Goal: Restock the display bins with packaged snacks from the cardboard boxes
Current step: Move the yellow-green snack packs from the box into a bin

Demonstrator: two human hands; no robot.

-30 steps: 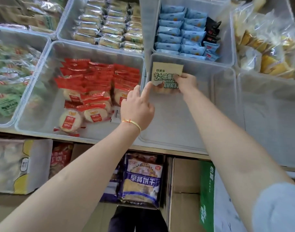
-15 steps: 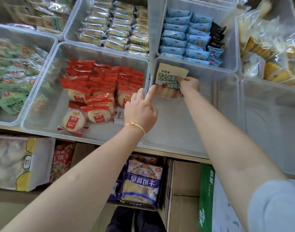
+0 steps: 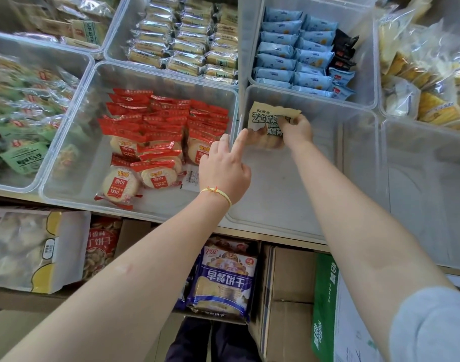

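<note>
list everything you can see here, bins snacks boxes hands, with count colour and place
tan snack pack: one, tan with green print, far-left corner of the near-middle clear bin
red packs: many, red, bin to its left
blue packs: many, light blue, bin behind
green packs: several, far-left bin
blue biscuit bag: one, below the shelf
cardboard box: brown, below right
left hand: forefinger extended toward the tan pack
right hand: pinches the tan pack
</note>
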